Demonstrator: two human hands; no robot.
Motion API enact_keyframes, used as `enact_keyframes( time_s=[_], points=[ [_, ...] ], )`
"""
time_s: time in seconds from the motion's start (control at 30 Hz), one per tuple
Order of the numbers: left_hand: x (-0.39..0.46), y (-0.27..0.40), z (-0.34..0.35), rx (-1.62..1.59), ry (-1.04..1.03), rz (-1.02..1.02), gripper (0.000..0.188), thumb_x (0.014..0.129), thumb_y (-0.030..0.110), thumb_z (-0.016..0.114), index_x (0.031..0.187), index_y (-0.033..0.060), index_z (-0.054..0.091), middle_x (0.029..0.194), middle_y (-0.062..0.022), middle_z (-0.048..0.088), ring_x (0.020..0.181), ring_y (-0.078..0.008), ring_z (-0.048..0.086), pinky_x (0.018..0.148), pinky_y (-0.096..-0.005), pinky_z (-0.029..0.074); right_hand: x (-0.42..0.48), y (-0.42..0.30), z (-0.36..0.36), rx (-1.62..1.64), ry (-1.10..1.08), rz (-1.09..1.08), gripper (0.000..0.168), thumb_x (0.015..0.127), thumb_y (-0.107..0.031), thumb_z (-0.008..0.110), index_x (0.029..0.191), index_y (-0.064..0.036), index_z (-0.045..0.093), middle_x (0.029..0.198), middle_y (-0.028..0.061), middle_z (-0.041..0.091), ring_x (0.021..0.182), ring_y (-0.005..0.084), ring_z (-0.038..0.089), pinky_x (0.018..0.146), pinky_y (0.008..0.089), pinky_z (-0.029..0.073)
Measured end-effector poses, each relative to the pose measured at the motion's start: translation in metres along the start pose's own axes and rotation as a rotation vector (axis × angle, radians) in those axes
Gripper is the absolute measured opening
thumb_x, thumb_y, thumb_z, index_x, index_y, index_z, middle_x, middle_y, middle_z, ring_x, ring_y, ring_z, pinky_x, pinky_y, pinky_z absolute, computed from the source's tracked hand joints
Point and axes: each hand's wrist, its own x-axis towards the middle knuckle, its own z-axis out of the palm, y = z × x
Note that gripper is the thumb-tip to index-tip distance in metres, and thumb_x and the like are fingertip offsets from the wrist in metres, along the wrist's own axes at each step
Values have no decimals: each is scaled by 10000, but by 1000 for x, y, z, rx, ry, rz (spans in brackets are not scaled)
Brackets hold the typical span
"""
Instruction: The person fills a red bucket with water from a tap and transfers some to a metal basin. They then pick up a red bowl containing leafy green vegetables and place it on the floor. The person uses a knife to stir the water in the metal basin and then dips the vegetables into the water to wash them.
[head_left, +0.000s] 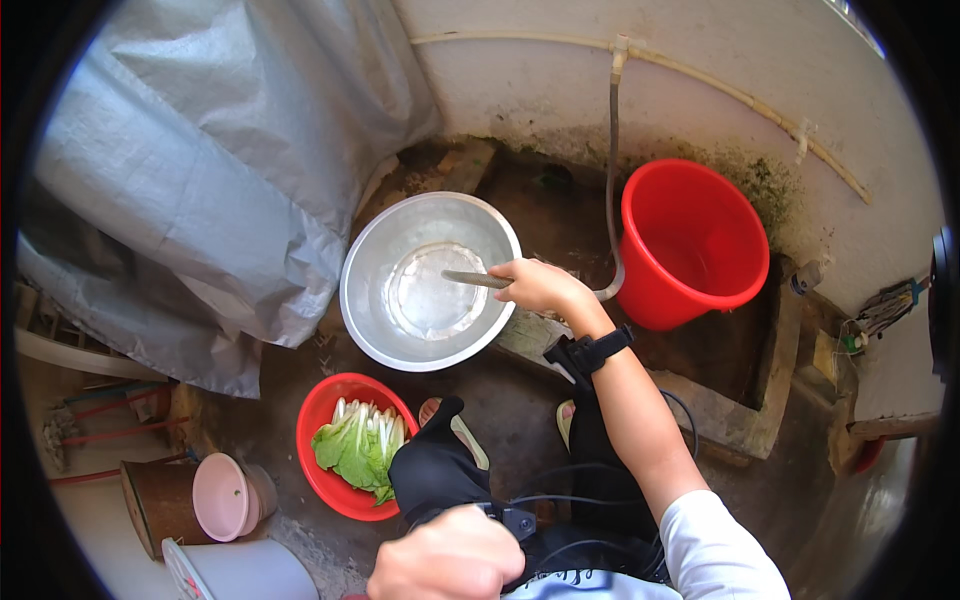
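Observation:
My right hand (538, 286) grips a grey flexible hose (480, 279) near its free end. That end hangs over a wide metal basin (375, 300), whose bottom shines; whether water lies in it I cannot tell. My left hand (450, 555) is curled into a fist close to my body, near my knee, and its inner side is hidden. Left of my foot sits a red plastic basin (319, 480) with leafy green vegetables (361, 448) in it, their white stalks towards the far side.
A tall red bucket (694, 240) stands at the right inside a low concrete curb (705, 405). Behind it the hose rises to a wall pipe (720, 84). A silver tarp (225, 150) drapes at the left. Pink buckets (220, 496) and a grey bin (247, 570) stand lower left.

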Motion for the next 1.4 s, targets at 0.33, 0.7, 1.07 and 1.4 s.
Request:
enact_keyframes(
  time_s=[0.33, 0.7, 1.07, 1.4],
  points=[
    [-7, 0, 1, -6, -21, 248, 295, 611, -120, 461, 456, 112, 362, 429, 36, 260, 316, -45, 179, 327, -229, 96, 5, 13, 5, -11, 9, -3, 411, 752, -211, 561, 1153, -128, 528, 1044, 131, 582, 975, 265, 547, 830, 337, 423],
    [-5, 1, -4, 103, 8, 336, 292, 626, -122, 470, 494, 129, 402, 415, 60, 258, 314, -25, 156, 325, -222, 80, 3, 6, 1, -6, -16, -6, 447, 744, -201, 588, 1167, -81, 508, 1041, 168, 577, 967, 282, 554, 826, 341, 417],
    [-7, -3, -4, 175, 91, 431, 193, 692, -80, 545, 659, 110, 567, 463, 42, 311, 334, -29, 179, 313, -212, 111, 1, 2, 0, 59, -43, 48, 439, 755, -196, 587, 1164, -63, 504, 1064, 174, 565, 971, 284, 546, 832, 340, 409],
    [-9, 5, -2, 383, 96, 387, 172, 704, -56, 549, 698, 114, 576, 469, 50, 300, 337, -28, 177, 308, -206, 118, 10, 17, 7, -29, 14, -19, 414, 761, -218, 541, 1169, -149, 519, 882, 115, 621, 689, 229, 596, 643, 323, 469]
  ],
)
